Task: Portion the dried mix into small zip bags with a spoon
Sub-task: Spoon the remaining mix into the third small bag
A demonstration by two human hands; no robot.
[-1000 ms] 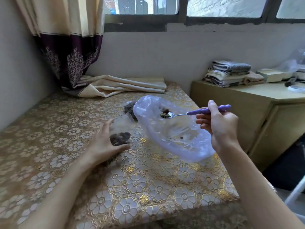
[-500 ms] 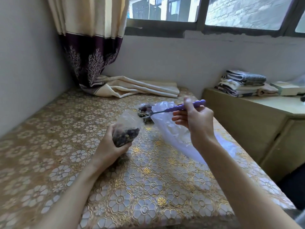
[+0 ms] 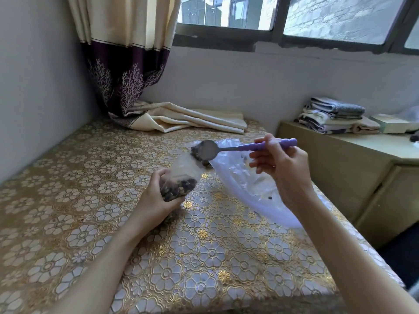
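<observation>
A: Why's the left hand (image 3: 156, 196) wrapped round the small zip bag (image 3: 181, 180)?
B: Keeps its mouth up, under the spoon (image 3: 229, 149). Right hand (image 3: 281, 164) pinches the handle, tipping dried mix (image 3: 175, 190) in.

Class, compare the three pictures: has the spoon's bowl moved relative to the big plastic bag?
Yes. The spoon bowl has left the big plastic bag and moved left, now tipped above the small zip bag.
</observation>
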